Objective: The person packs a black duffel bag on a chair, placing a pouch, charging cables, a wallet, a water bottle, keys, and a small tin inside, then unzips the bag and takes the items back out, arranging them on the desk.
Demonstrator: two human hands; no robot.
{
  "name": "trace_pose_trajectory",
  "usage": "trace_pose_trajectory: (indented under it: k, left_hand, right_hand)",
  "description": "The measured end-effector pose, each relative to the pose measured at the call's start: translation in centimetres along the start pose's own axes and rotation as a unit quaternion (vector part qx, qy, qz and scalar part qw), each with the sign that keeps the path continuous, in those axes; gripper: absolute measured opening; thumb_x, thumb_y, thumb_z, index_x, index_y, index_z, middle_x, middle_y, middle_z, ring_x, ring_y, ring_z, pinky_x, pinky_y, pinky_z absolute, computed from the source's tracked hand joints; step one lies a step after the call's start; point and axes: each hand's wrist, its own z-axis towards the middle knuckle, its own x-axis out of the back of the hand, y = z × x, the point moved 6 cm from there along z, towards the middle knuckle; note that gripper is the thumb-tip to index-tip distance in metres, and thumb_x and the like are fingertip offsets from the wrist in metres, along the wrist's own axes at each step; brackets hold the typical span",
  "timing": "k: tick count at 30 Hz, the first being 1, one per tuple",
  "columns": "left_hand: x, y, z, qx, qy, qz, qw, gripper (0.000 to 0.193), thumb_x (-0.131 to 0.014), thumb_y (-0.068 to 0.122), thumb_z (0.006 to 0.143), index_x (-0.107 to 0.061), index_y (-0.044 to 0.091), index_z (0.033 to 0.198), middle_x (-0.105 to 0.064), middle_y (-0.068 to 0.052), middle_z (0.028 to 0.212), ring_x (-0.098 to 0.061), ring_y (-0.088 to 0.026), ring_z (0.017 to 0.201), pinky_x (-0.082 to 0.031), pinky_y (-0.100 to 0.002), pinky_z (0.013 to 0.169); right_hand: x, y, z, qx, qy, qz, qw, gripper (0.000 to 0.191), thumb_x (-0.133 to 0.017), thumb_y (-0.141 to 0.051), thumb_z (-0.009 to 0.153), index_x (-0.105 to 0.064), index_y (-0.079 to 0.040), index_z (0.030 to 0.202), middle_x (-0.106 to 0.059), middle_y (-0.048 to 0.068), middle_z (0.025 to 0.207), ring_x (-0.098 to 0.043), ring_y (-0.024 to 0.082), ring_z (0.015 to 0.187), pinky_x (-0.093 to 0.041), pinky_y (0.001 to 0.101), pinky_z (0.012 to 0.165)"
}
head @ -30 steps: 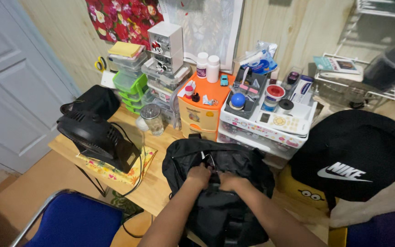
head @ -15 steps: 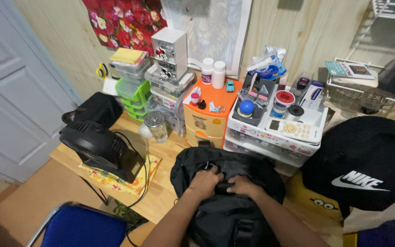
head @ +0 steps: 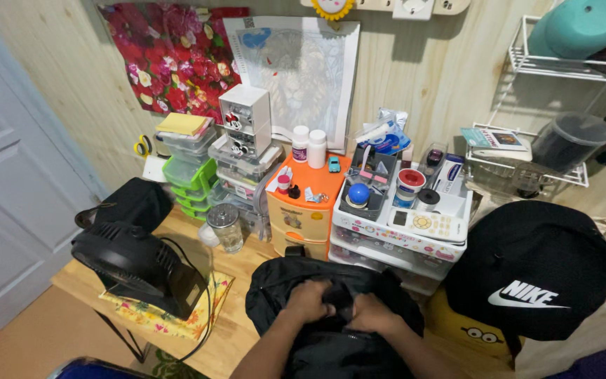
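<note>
A black fabric bag (head: pixel 285 288) lies on the wooden table (head: pixel 236 326) right below me. My left hand (head: pixel 308 300) grips the bag's top fabric, fingers curled into it. Close beside it, my right hand (head: pixel 371 313) is clenched on the same bunched fabric. The two hands almost touch at the bag's opening. What is inside the bag is hidden.
A black fan (head: pixel 138 265) sits on a floral mat at the left. Behind the bag stand an orange drawer unit (head: pixel 303 214), a white drawer organiser (head: pixel 401 235) and a glass jar (head: pixel 226 226). A black cap (head: pixel 534 277) rests at the right over a yellow object.
The view has tilted upward, showing more of the wall. Both hands stay on the bag's top and have drawn closer together.
</note>
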Motion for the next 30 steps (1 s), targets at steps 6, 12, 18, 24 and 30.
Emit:
trace_pose_trajectory:
  k: [6,12,18,24,30]
  left_hand:
    - [5.0,3.0,-0.9,-0.062,0.005,-0.112,0.992,0.067,-0.093,0.022,0.070,-0.063,0.006,0.128,-0.068,-0.025,0.115,-0.064,-0.042,0.112,-0.051,-0.044,0.095]
    - [7.4,3.3,-5.2,0.001,0.105,-0.322,0.941,0.036,-0.085,0.018,0.081,-0.068,0.002,0.109,-0.076,-0.012,0.093,-0.069,-0.019,0.088,-0.057,-0.030,0.082]
    - [7.1,0.2,-5.6,0.040,0.223,-0.483,0.846,0.036,-0.083,0.010,0.082,-0.070,0.003,0.115,-0.078,-0.003,0.101,-0.071,-0.011,0.094,-0.056,-0.028,0.086]
    - [5.2,-0.3,-4.9,0.066,0.228,-0.564,0.791,0.038,-0.080,0.008,0.082,-0.067,0.003,0.117,-0.077,-0.006,0.102,-0.071,-0.013,0.093,-0.057,-0.030,0.085]
    - [5.1,-0.4,-5.1,0.058,0.244,-0.483,0.839,0.034,-0.081,0.008,0.083,-0.069,0.001,0.114,-0.078,-0.006,0.101,-0.072,-0.013,0.093,-0.056,-0.028,0.086]
  right_hand:
    - [-4.5,-3.2,0.5,0.083,-0.161,-0.081,0.980,0.053,-0.060,-0.025,0.086,-0.062,-0.027,0.139,-0.065,0.017,0.134,-0.062,0.036,0.122,-0.049,0.0450,0.103]
    - [-6.7,-4.8,-0.4,0.095,-0.198,-0.089,0.971,0.043,-0.048,-0.017,0.096,-0.063,-0.020,0.136,-0.058,0.017,0.143,-0.056,0.037,0.131,-0.043,0.0451,0.108]
    - [-6.5,-5.1,-1.3,-0.016,-0.200,0.104,0.974,0.047,-0.049,-0.049,0.113,-0.056,-0.016,0.144,-0.053,0.011,0.152,-0.047,0.028,0.143,-0.034,0.0371,0.118]
    - [-4.5,-6.5,-7.6,0.408,0.111,-0.015,0.906,0.037,-0.048,-0.020,0.104,-0.064,-0.010,0.136,-0.062,0.015,0.140,-0.060,0.028,0.133,-0.045,0.0345,0.112]
    - [-6.9,-7.6,-2.5,0.269,-0.067,-0.036,0.960,0.029,-0.049,-0.023,0.108,-0.052,-0.003,0.129,-0.057,0.024,0.128,-0.062,0.038,0.118,-0.051,0.0445,0.100]
